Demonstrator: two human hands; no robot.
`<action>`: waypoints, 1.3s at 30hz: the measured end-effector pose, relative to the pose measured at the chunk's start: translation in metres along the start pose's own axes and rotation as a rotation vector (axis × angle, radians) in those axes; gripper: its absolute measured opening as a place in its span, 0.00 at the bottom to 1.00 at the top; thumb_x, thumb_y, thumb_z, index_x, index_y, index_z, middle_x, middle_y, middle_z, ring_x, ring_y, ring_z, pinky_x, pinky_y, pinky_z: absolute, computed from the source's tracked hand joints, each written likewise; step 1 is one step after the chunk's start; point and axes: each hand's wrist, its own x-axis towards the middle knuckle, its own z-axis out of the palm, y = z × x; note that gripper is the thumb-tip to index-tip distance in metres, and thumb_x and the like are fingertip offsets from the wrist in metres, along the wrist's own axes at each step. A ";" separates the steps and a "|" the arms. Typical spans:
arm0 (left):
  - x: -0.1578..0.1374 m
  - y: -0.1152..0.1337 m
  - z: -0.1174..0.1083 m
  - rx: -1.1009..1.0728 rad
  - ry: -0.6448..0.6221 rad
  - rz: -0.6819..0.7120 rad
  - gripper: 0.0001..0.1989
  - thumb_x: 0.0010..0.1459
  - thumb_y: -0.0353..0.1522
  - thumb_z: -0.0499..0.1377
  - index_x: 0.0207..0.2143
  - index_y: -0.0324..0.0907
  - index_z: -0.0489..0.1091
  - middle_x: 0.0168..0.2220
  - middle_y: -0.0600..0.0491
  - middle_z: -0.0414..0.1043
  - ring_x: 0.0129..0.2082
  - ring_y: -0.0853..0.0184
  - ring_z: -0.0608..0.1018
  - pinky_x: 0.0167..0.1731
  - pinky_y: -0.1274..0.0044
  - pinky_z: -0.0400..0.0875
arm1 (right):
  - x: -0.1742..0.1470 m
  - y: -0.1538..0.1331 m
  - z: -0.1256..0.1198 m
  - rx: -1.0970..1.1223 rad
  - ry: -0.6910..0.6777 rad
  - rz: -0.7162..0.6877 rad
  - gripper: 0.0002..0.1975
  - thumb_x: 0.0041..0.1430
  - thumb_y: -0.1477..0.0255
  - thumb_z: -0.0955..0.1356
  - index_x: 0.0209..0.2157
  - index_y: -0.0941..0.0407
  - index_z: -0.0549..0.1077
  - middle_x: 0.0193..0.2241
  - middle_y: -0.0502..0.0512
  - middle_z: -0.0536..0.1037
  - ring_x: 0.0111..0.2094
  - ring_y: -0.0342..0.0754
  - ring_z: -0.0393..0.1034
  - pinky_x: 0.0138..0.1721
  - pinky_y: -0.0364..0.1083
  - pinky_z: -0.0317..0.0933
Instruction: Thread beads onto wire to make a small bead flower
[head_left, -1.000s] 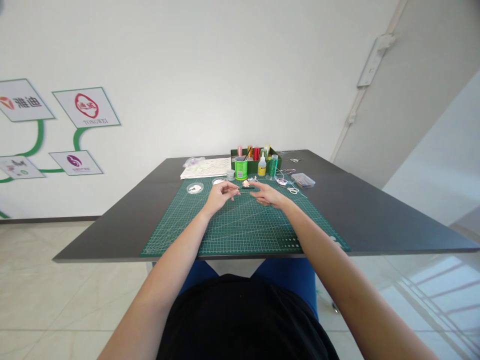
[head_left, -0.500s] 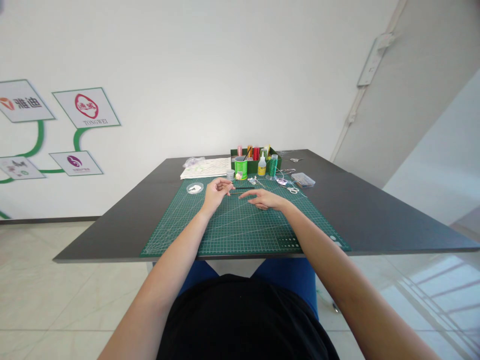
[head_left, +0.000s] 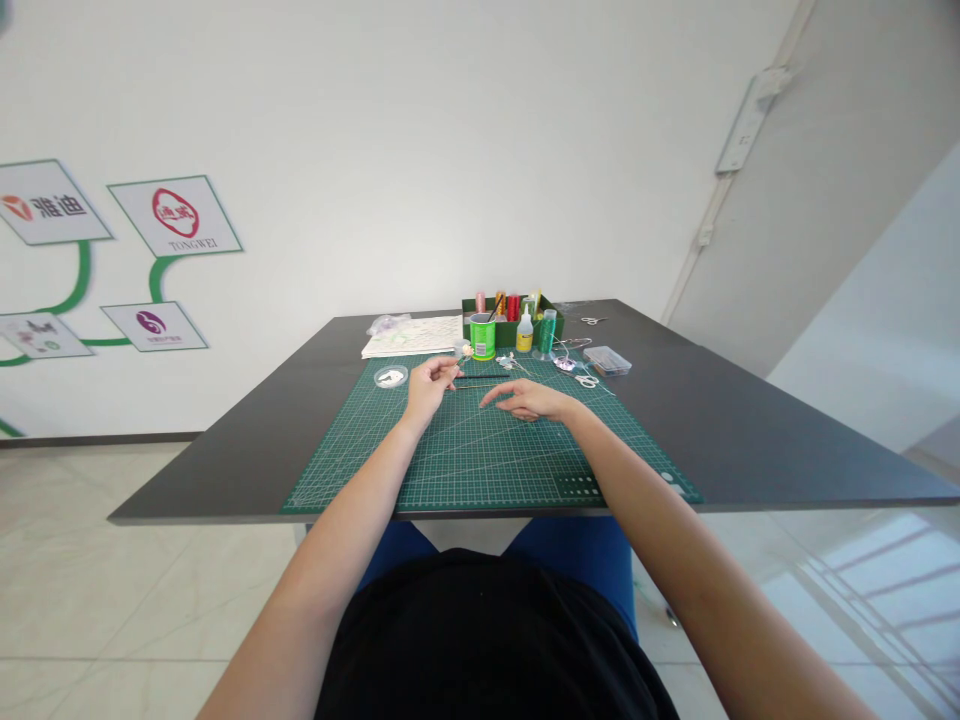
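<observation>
So, your left hand (head_left: 431,388) is in a narrow pinch, thumb against fingers, seemingly on the thin stem of a small pale flower-like piece (head_left: 467,351); the piece sticks up past the fingertips toward the far side, showing right at the left edge of the bright green can (head_left: 483,341); can't tell if they touch, probably just line of sight; main risk I'd flag: the stem looks slim and is held low only, so a slack pinch could let the piece twist or drop onto the cutting mat (head_left: 480,455); too hard a squeeze could bend it instead; second risk: the black rod (head_left: 487,376) and the thinner rod (head_left: 480,387) lie between and just beyond your hands, so a low sweep of either could knock them; farther out, a careless reach could tip the glue bottle (head_left: 524,331) or brush the small white cluster (head_left: 508,362); fine detail at the fingertips is too small to judge.

Pose: both your forearms come in from the near side and converge over the mat's middle; left fingertips point right and far; your right hand (head_left: 532,400) is well apart from the piece, back up, fingers loosely spread, index leading left; nothing visible in its grasp, though its underside is hidden; clear dish (head_left: 391,377) sits left of your left hand; scissors (head_left: 586,381) lie right and far of your right.
</observation>
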 end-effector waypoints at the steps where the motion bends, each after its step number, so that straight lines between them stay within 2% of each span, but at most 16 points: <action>1: 0.000 0.001 0.000 -0.001 0.004 -0.004 0.16 0.48 0.39 0.69 0.37 0.37 0.77 0.30 0.48 0.80 0.26 0.67 0.77 0.25 0.77 0.70 | 0.000 0.000 0.000 0.002 0.000 -0.003 0.20 0.61 0.68 0.68 0.51 0.62 0.75 0.10 0.37 0.54 0.12 0.37 0.42 0.16 0.38 0.42; 8: 0.000 0.003 -0.001 -0.020 0.046 -0.035 0.16 0.46 0.38 0.70 0.36 0.37 0.77 0.29 0.49 0.79 0.25 0.68 0.76 0.23 0.78 0.68 | -0.001 -0.003 0.000 0.016 -0.005 -0.009 0.20 0.61 0.67 0.68 0.52 0.62 0.75 0.09 0.37 0.55 0.12 0.37 0.43 0.16 0.39 0.42; 15: 0.002 0.001 -0.003 -0.051 0.058 -0.111 0.16 0.44 0.37 0.70 0.35 0.38 0.76 0.28 0.50 0.79 0.21 0.73 0.70 0.20 0.80 0.62 | -0.002 -0.005 0.000 0.077 -0.039 -0.069 0.22 0.62 0.65 0.68 0.53 0.64 0.75 0.09 0.38 0.56 0.12 0.37 0.42 0.17 0.39 0.40; 23: 0.005 0.000 -0.009 -0.132 0.152 -0.151 0.16 0.44 0.34 0.68 0.36 0.38 0.74 0.28 0.51 0.77 0.19 0.76 0.68 0.20 0.82 0.60 | -0.006 -0.010 0.001 0.277 0.101 -0.167 0.26 0.62 0.67 0.69 0.59 0.63 0.70 0.10 0.37 0.54 0.14 0.38 0.40 0.18 0.41 0.37; 26: 0.006 -0.002 -0.010 -0.145 0.179 -0.144 0.17 0.44 0.36 0.68 0.36 0.39 0.73 0.29 0.52 0.77 0.19 0.77 0.67 0.20 0.82 0.59 | -0.007 -0.012 -0.002 0.346 0.181 -0.218 0.24 0.60 0.68 0.70 0.57 0.62 0.71 0.10 0.37 0.52 0.14 0.38 0.38 0.18 0.41 0.37; 30: 0.008 -0.005 -0.012 -0.144 0.212 -0.102 0.17 0.45 0.38 0.67 0.36 0.39 0.73 0.29 0.52 0.75 0.20 0.76 0.66 0.20 0.81 0.58 | -0.007 -0.011 -0.009 0.402 0.355 -0.272 0.19 0.56 0.67 0.71 0.48 0.60 0.74 0.10 0.37 0.51 0.15 0.39 0.38 0.19 0.41 0.37; 34: 0.010 -0.006 -0.014 -0.134 0.245 -0.070 0.16 0.45 0.39 0.66 0.36 0.40 0.74 0.28 0.52 0.75 0.20 0.75 0.66 0.21 0.81 0.59 | -0.003 -0.003 -0.022 0.449 0.522 -0.274 0.14 0.52 0.68 0.71 0.41 0.58 0.73 0.11 0.38 0.51 0.14 0.39 0.40 0.17 0.41 0.38; 37: 0.010 -0.004 -0.015 -0.137 0.272 -0.056 0.14 0.46 0.37 0.66 0.36 0.40 0.74 0.28 0.52 0.75 0.21 0.75 0.66 0.22 0.80 0.61 | -0.001 0.003 -0.031 0.485 0.635 -0.238 0.15 0.50 0.71 0.70 0.42 0.58 0.71 0.12 0.38 0.54 0.14 0.38 0.43 0.16 0.41 0.39; 39: 0.009 -0.003 -0.015 -0.124 0.276 -0.051 0.13 0.48 0.36 0.66 0.36 0.40 0.74 0.29 0.52 0.75 0.21 0.74 0.67 0.23 0.80 0.62 | 0.000 0.007 -0.035 0.476 0.772 -0.190 0.18 0.48 0.72 0.69 0.43 0.59 0.71 0.13 0.40 0.58 0.14 0.38 0.47 0.16 0.40 0.41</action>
